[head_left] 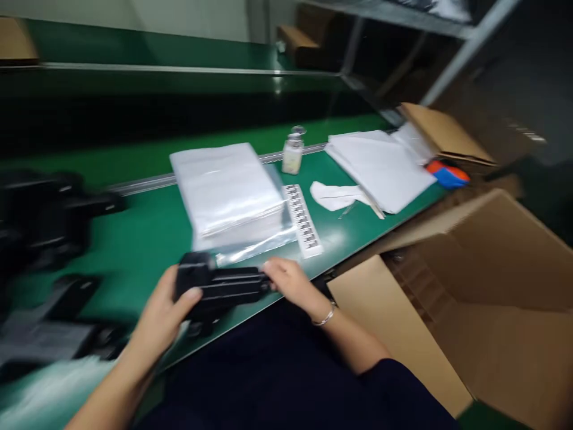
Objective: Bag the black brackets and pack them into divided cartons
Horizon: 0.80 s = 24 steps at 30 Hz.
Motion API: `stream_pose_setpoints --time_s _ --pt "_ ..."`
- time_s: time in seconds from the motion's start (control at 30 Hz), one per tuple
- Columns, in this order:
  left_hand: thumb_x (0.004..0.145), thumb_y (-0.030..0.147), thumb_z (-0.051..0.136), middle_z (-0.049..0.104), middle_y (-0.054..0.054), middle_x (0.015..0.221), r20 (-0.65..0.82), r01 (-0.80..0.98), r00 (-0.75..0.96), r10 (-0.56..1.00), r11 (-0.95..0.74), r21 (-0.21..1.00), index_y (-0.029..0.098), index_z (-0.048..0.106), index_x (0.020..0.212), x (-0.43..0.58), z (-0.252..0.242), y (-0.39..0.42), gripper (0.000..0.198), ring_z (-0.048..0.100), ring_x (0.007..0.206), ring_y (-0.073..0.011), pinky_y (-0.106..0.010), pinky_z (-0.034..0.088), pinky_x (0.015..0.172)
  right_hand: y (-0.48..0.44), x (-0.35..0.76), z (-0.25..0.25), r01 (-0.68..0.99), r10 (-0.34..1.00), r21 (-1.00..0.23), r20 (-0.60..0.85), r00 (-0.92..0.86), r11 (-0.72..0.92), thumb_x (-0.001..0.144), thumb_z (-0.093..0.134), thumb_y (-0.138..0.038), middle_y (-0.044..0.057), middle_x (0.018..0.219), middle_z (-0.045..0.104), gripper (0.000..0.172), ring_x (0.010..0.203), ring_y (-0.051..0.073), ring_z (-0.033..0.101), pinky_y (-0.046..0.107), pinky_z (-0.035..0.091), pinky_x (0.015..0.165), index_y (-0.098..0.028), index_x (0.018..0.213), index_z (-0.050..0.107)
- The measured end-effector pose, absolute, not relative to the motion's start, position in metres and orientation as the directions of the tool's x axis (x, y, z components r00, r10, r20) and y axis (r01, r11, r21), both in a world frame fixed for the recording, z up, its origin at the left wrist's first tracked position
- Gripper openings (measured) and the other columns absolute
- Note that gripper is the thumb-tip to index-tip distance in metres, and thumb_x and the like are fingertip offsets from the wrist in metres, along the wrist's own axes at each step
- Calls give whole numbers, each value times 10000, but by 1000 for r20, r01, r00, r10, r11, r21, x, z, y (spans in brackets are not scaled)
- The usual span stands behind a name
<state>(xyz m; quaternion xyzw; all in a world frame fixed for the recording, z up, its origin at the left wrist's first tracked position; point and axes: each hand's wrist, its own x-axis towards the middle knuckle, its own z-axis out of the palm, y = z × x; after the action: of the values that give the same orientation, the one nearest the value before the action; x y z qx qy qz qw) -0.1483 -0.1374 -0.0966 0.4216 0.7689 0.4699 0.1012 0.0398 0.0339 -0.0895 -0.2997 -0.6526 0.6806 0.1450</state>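
A black part with a blocky head and a ribbed bar is held between my two hands over the front edge of the green table. My left hand is closed round its thick left end, thumb on top. At the thin right end, the fingers of my right hand pinch the tip. Just beyond it lies a stack of clear plastic bags. A strip of printed labels is beside the stack. The kind of black part is not clear; motion blurs it somewhat.
Several similar black parts crowd the table's left side. A small bottle stands behind the labels. A white cloth or glove lies near white sheets and an orange-blue object. An open cardboard box is at the right.
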Motion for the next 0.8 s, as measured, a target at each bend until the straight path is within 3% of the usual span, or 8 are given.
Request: stream_pose_setpoints --time_s 0.13,0.23,0.3,0.4,0.5,0.67,0.73,0.8 --pt "736 693 574 683 -76 1025 199 555 -632 749 259 790 253 550 1168 -132 -90 -137 617 678 884 -283 -398 560 750 46 23 -99 265 505 -899 -418 -755 -349 814 499 -593 -104 454 305 395 388 73 288 191 248 377 -203 760 527" --pt "660 765 603 666 -97 1039 173 515 -638 750 249 821 220 561 1136 -123 -92 -139 725 665 904 -280 -394 539 801 49 13 -103 322 477 -901 -427 -768 -289 851 429 -547 -109 429 261 361 370 75 259 196 251 378 -216 717 477" --pt "671 779 585 665 -96 1036 122 370 -708 695 218 903 212 581 1119 -120 -94 -138 723 651 926 -274 -386 525 820 48 14 -100 306 563 -951 -274 -780 -39 889 379 -481 -77 474 350 337 409 88 345 210 307 423 -210 728 498" --pt "735 734 569 683 -88 954 -169 -96 -778 605 152 984 181 632 1035 -119 -95 -131 633 640 903 -255 -358 516 797 45 17 -92 148 569 -855 192 -800 496 892 402 -396 -10 592 527 281 523 121 479 249 389 531 -200 769 561" --pt "711 683 642 683 -69 833 -414 -451 -697 586 92 888 140 655 965 -121 -93 -128 600 637 812 -226 -322 510 741 44 18 -87 -1 448 -732 418 -790 681 882 451 -395 36 670 611 264 591 151 545 275 429 580 -193 810 605" --pt "591 671 757 674 -42 936 -57 -82 -826 561 -19 996 170 635 1049 -124 -89 -140 689 608 884 -211 -296 471 806 44 12 -92 194 501 -949 -46 -864 249 965 338 -428 -40 537 468 365 445 122 461 243 411 451 -204 814 583" --pt "609 681 739 676 -46 948 -42 -57 -830 556 -11 998 175 637 1041 -124 -89 -142 674 604 900 -221 -304 463 817 42 10 -94 176 516 -932 13 -857 316 938 412 -433 -44 543 479 300 463 130 484 257 441 482 -206 846 586" --pt "673 673 696 682 -52 951 -145 -195 -822 551 -33 980 170 641 1040 -125 -91 -139 625 605 916 -222 -303 458 825 40 10 -94 85 498 -851 220 -839 519 905 487 -426 6 671 597 250 600 163 578 294 492 596 -203 885 597"
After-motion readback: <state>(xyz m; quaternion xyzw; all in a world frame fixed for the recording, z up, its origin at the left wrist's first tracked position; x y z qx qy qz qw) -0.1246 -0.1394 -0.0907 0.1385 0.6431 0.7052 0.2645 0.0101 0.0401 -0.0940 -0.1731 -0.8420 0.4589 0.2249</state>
